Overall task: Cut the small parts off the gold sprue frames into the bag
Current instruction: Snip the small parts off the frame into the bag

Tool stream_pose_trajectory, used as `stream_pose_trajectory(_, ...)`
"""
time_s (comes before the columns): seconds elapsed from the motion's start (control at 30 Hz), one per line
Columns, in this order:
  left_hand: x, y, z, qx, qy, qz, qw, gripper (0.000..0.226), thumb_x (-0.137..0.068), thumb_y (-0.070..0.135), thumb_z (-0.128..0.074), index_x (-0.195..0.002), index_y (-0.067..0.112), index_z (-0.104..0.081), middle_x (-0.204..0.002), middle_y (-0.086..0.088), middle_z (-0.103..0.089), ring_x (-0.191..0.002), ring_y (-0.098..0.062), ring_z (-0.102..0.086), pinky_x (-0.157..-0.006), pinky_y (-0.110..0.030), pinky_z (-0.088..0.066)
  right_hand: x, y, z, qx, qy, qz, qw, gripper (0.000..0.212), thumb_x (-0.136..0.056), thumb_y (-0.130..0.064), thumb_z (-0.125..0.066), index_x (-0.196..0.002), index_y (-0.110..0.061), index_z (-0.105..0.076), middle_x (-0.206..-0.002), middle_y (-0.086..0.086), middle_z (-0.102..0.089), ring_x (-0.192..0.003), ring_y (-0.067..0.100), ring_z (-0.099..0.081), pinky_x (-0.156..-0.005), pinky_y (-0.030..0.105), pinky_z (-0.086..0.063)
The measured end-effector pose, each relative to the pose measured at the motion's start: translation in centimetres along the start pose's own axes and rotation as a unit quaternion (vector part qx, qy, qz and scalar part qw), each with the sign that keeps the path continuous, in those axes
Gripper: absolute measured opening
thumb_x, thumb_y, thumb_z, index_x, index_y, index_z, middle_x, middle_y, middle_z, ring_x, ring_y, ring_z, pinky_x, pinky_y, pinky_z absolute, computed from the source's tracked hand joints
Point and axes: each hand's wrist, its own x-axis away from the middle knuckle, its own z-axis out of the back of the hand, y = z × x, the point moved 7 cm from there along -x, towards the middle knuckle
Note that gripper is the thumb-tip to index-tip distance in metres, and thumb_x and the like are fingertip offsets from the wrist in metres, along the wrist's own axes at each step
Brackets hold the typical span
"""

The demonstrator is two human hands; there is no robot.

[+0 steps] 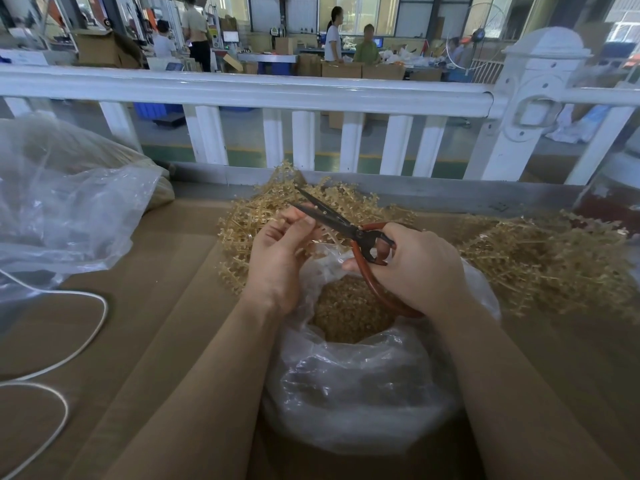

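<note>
Over the open clear bag (363,386) of cut gold parts: left hand (277,258) pinching a gold sprue frame (325,237), right hand (420,268) gripping red-handled scissors (346,226), blades parted.

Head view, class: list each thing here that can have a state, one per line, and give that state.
scissors: blades open, gripped in the right hand
right hand: curled round the red scissor handles
left hand: pinching a gold sprue frame over the bag
gold sprue frame: held, parts still attached
bag: mouth open, cut parts inside
large bag at left: crumpled, lying on the table
</note>
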Motion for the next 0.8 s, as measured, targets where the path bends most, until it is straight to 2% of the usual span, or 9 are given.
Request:
stream_pose_trajectory(0.2, -0.1, -0.2, 0.2, -0.02, -0.007, -0.008, 1.0, 0.013, -0.092, 0.001, -0.062, -0.084, 0.009, -0.067, -0.076, -0.003, -0.069, -0.071, -0.011, -0.063, -0.069, -0.024, -0.056, 0.2, 0.0, 0.2, 0.002, 0.013, 0.001, 1.0, 0.07, -0.059, -0.101, -0.028, -0.075, -0.035, -0.045, -0.061, -0.025, -0.048, -0.054, -0.004, -0.045, -0.047, 0.017, -0.029)
stream_pose_trajectory(0.27, -0.1, -0.4, 0.2, -0.016, -0.013, 0.002, 1.0, 0.005, -0.088, 0.005, -0.067, -0.083, 0.007, -0.067, -0.078, -0.007, -0.069, -0.074, -0.017, -0.065, -0.073, -0.034, -0.058, 0.2, 0.0, 0.4, 0.009, 0.026, 0.004, 1.0, 0.071, -0.059, -0.099, -0.023, -0.077, -0.034, -0.046, -0.06, -0.024, -0.048, -0.053, -0.003, -0.045, -0.047, 0.017, -0.03)
stream_pose_trajectory(0.3, 0.0, -0.6, 0.1, -0.011, -0.02, 0.005, 1.0, 0.003, -0.085, 0.006, -0.069, -0.082, 0.006, -0.067, -0.079, -0.009, -0.069, -0.074, -0.02, -0.066, -0.073, -0.036, -0.058, 0.3, 0.0, 0.4, 0.012, 0.032, 0.005, 0.999, 0.072, -0.06, -0.099, -0.023, -0.078, -0.034, -0.047, -0.06, -0.024, -0.048, -0.052, -0.003, -0.045, -0.047, 0.017, -0.031)
stream_pose_trajectory(0.4, -0.1, -0.8, 0.1, -0.015, -0.023, 0.004, 1.0, 0.005, -0.082, 0.006, -0.071, -0.077, 0.006, -0.07, -0.075, -0.008, -0.071, -0.067, -0.017, -0.068, -0.064, -0.03, -0.057, 0.4, -0.1, 0.7, 0.014, 0.047, 0.012, 0.999, 0.066, -0.063, -0.096, -0.028, -0.075, -0.033, -0.044, -0.058, -0.025, -0.046, -0.05, -0.003, -0.043, -0.046, 0.017, -0.03)
stream_pose_trajectory(0.5, -0.2, -0.8, 0.2, -0.017, -0.026, 0.008, 0.999, 0.005, -0.08, 0.008, -0.072, -0.075, 0.007, -0.071, -0.075, -0.009, -0.07, -0.07, -0.019, -0.066, -0.075, -0.039, -0.058, 0.5, -0.3, 0.9, 0.008, 0.051, 0.018, 0.998, 0.06, -0.065, -0.093, -0.034, -0.07, -0.034, -0.038, -0.055, -0.025, -0.043, -0.047, -0.005, -0.04, -0.046, 0.017, -0.026)
stream_pose_trajectory(0.53, -0.2, -0.8, 0.1, -0.015, -0.032, 0.009, 0.999, 0.007, -0.08, 0.007, -0.072, -0.073, 0.009, -0.071, -0.074, -0.008, -0.07, -0.07, -0.019, -0.066, -0.075, -0.039, -0.059, 0.5, -0.3, 0.9, 0.006, 0.05, 0.018, 0.999, 0.06, -0.064, -0.094, -0.035, -0.069, -0.034, -0.038, -0.054, -0.025, -0.042, -0.047, -0.005, -0.04, -0.045, 0.017, -0.026)
stream_pose_trajectory(0.63, 0.0, -0.5, -0.3, -0.011, -0.037, 0.003, 0.999, 0.014, -0.08, 0.005, -0.068, -0.068, 0.01, -0.071, -0.068, -0.004, -0.07, -0.062, -0.012, -0.066, -0.062, -0.025, -0.056, 0.5, -0.4, 1.0, -0.005, 0.051, 0.018, 0.999, 0.06, -0.063, -0.094, -0.039, -0.067, -0.035, -0.036, -0.053, -0.025, -0.038, -0.046, -0.007, -0.037, -0.046, 0.017, -0.025)
stream_pose_trajectory(0.8, 0.1, -0.3, -0.2, -0.004, -0.026, 0.009, 1.0, 0.009, -0.079, 0.005, -0.069, -0.071, 0.007, -0.07, -0.069, -0.004, -0.07, -0.064, -0.012, -0.065, -0.063, -0.024, -0.056, 0.7, -0.7, 1.3, -0.023, 0.065, 0.02, 0.997, 0.058, -0.063, -0.094, -0.036, -0.064, -0.036, -0.032, -0.05, -0.027, -0.032, -0.044, -0.008, -0.032, -0.045, 0.016, -0.021)
